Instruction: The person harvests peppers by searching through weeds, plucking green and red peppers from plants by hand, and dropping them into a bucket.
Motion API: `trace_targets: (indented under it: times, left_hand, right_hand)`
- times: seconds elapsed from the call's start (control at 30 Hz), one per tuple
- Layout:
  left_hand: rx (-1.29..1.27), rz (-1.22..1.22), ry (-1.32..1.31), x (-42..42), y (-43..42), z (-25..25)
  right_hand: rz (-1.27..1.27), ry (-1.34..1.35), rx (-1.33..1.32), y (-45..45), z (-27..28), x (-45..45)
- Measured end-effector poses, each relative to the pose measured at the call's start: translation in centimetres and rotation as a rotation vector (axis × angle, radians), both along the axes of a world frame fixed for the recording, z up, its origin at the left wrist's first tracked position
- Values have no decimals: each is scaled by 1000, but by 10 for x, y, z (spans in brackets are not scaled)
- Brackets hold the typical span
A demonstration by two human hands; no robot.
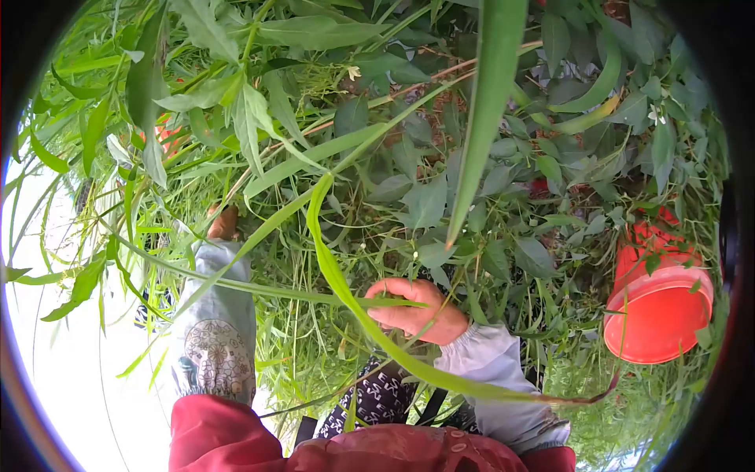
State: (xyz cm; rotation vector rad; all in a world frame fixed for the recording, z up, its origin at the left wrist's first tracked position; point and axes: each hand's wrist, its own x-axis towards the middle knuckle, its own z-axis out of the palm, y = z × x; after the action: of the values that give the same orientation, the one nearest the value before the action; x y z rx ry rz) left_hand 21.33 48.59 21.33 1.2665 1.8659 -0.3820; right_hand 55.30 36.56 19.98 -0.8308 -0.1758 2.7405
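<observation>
My right hand [421, 311] is low among the green plants, in front of my knees. Its fingers and thumb curl toward each other, and a narrow grass blade [314, 294] crosses them. Whatever may be between the fingertips is hidden. Farther to the left, my left hand [224, 223] reaches into the tall weeds; leaves cover its fingers. Broad-leaved plants [429, 203] with small white flowers stand just beyond my right hand.
A red bucket [659, 311] is tilted among the plants at the right. One long bright-green blade [334, 275] arches close before the camera, and another wide blade [491, 102] hangs from above. Tall weeds [252, 110] crowd the left side.
</observation>
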Motion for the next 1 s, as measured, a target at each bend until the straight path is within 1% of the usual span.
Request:
trace_targets:
  times: [0.03, 0.07, 0.1, 0.2, 0.23, 0.33, 0.4, 0.47, 0.53, 0.57, 0.6, 0.67, 0.7, 0.73, 0.8, 0.83, 0.9, 0.93, 1.0]
  left_hand:
    - [6, -39, 22, 0, 7, 4]
    - [14, -87, 48, -1, 13, 6]
    - [20, -144, 89, -7, 18, 2]
    - [20, -361, 235, -18, 17, -12]
    - [-11, -443, 290, -22, 10, -22]
    - [-199, -631, 464, -20, -28, -53]
    - [-304, -682, 553, -6, -58, -68]
    - [-377, -647, 606, 9, -83, -76]
    - [-347, -416, 573, -5, -113, -105]
    - [-103, -443, 564, 26, -115, -82]
    - [-36, -564, 540, 28, -125, -85]
    - [-130, -608, 530, 37, -122, -87]
    - [-220, -573, 520, 39, -121, -85]
    - [-219, -570, 519, 37, -124, -88]
    - [-140, -577, 568, 33, -134, -92]
    - [-142, -577, 569, 38, -132, -86]
    - [-257, -429, 564, 55, -123, -71]
    - [-258, -427, 564, 50, -131, -72]
    - [4, -430, 518, 36, -151, -74]
  right_hand:
    - [4, 2, -1, -2, 0, -2]
    - [-35, 10, -62, -4, 0, -5]
    - [-72, 17, -124, -5, 1, -7]
    - [-82, 9, -188, -2, 5, -8]
    - [1, 8, -130, 5, 6, -5]
    - [20, 20, -117, 9, 6, -4]
    - [19, 24, -128, 3, 4, -7]
    - [73, -30, -40, 9, 9, -7]
    - [82, -21, -40, 5, 8, -10]
    - [59, -10, -49, 3, 7, -11]
    - [38, 3, -63, 1, 6, -12]
    - [30, 15, -70, -2, 4, -13]
    - [19, 25, -75, -1, 3, -14]
    - [21, 23, -74, -1, 3, -14]
    - [82, -24, 28, 0, 3, -16]
    - [83, -24, 26, 0, 3, -16]
    - [108, -19, -9, 2, 4, -15]
    - [111, -19, -9, 1, 3, -15]
    - [-14, 42, -72, -3, 2, -16]
